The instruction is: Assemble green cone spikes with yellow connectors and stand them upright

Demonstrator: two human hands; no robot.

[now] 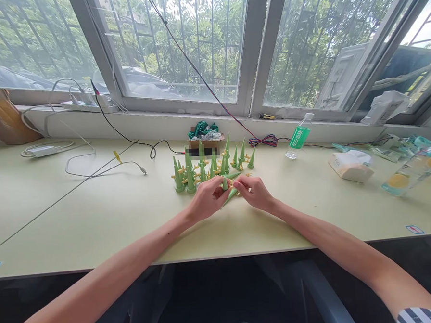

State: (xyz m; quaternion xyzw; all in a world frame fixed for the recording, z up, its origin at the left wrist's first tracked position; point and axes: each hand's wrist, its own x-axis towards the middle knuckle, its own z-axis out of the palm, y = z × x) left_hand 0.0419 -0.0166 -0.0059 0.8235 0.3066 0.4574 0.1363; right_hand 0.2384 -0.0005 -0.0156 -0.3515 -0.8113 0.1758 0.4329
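My left hand (210,196) is closed round a green plastic cone (225,183), whose tip points up between the fingers. From the right, my right hand (253,191) pinches a small yellow piece (231,184) against the side of that cone. The fingers partly hide where the two parts meet. Just behind my hands stand several upright green cones (179,180) with small yellow pieces on their sides. Another green cone (231,196) lies on the table between my hands, partly covered by them.
A small box (204,145) with green wrapping is behind the cones. A water bottle (299,137), a tissue pack (350,166) and a clear bag (414,168) are to the right. White cables (89,174) lie across the table (106,225) at left.
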